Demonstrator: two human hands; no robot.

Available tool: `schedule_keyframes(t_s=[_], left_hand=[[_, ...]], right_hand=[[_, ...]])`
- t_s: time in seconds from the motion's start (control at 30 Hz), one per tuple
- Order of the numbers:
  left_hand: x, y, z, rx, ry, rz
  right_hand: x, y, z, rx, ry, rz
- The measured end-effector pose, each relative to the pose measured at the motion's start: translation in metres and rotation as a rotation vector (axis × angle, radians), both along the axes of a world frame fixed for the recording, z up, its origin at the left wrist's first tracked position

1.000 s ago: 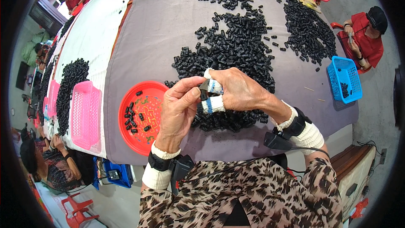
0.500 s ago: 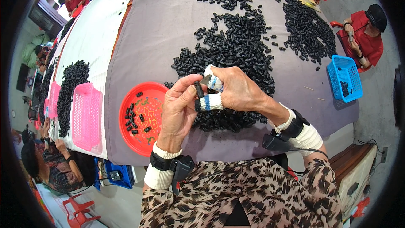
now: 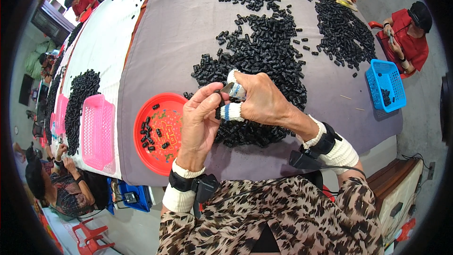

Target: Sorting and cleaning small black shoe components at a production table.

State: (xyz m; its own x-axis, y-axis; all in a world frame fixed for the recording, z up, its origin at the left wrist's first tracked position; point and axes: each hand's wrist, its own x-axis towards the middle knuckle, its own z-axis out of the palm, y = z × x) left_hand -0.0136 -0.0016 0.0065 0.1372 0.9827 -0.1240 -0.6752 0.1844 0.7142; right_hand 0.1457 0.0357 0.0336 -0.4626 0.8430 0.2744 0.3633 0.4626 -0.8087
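Just above the table's near side, my left hand (image 3: 199,122) pinches a small black cylindrical piece (image 3: 219,99) between thumb and fingers. My right hand (image 3: 265,98) is closed round a small knife, whose short metal blade (image 3: 227,88) meets the upper part of that piece. White knitted covers wrap the right thumb and a finger, and they hide the knife's handle. Behind and beneath both hands spreads a big heap of similar black pieces (image 3: 264,49). Left of my left hand sits a round red tray (image 3: 138,137) with several black pieces in it.
A pink basket (image 3: 97,134) stands at the left on white cloth beside another black heap (image 3: 81,92). At the right edge is a blue basket (image 3: 387,85) with a few pieces inside. A person in red (image 3: 403,38) sits beyond it; other people work along the left.
The blade has shifted slightly against the black piece, and both hands have turned a little. The held piece is less visible than before. The view has moved slightly.
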Motion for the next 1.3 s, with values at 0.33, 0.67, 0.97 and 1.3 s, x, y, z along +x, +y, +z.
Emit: schedule_keyframes(t_s=[0.33,0.67,0.97,1.3], left_hand=[[-0.004,-0.002,-0.009,0.035,-0.123,-0.058],[-0.004,-0.002,-0.011,0.056,-0.15,-0.072],[-0.004,-0.002,-0.01,0.046,-0.093,-0.055],[-0.001,-0.005,-0.002,0.062,-0.04,-0.013]], right_hand=[[0.002,0.006,-0.001,-0.139,-0.105,0.124],[0.0,0.007,0.004,-0.149,-0.145,0.164],[0.001,0.008,-0.007,-0.083,-0.164,0.181],[0.001,0.008,-0.007,-0.044,-0.169,0.16]])
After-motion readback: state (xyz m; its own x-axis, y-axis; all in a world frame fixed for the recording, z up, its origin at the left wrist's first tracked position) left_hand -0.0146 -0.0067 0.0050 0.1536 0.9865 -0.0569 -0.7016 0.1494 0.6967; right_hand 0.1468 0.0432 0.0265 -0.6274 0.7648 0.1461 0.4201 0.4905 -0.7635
